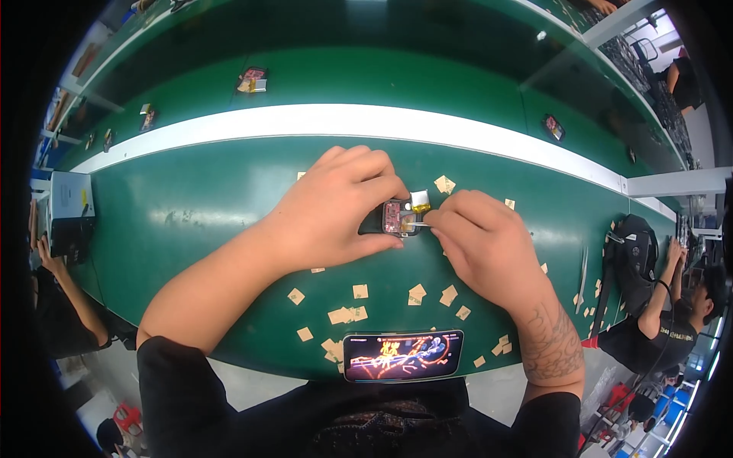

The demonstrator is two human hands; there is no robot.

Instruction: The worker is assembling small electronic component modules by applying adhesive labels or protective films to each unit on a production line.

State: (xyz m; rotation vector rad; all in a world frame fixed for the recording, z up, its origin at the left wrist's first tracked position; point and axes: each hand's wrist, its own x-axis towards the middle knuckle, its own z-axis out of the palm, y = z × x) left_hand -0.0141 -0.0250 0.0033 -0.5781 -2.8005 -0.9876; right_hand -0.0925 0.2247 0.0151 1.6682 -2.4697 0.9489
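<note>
My left hand [340,202] grips a small black device case [392,220] between thumb and fingers at the middle of the green bench. A reddish circuit board fills the case's left part. From its upper right sticks out a silver battery pouch [420,198] with yellow tape. My right hand [489,237] is closed in a pinch on thin metal tweezers [420,224]; their tip reaches into the case's right side, over the board's edge. Fingers hide most of the tweezers, and what the tip touches is too small to make out.
Small tan paper squares [360,291] lie scattered about the green bench [191,183]. A lit phone [402,356] rests at the near edge. Beyond the white rail [336,120] sit several similar devices [252,80]. A black bag [634,256] lies at right; people work on both sides.
</note>
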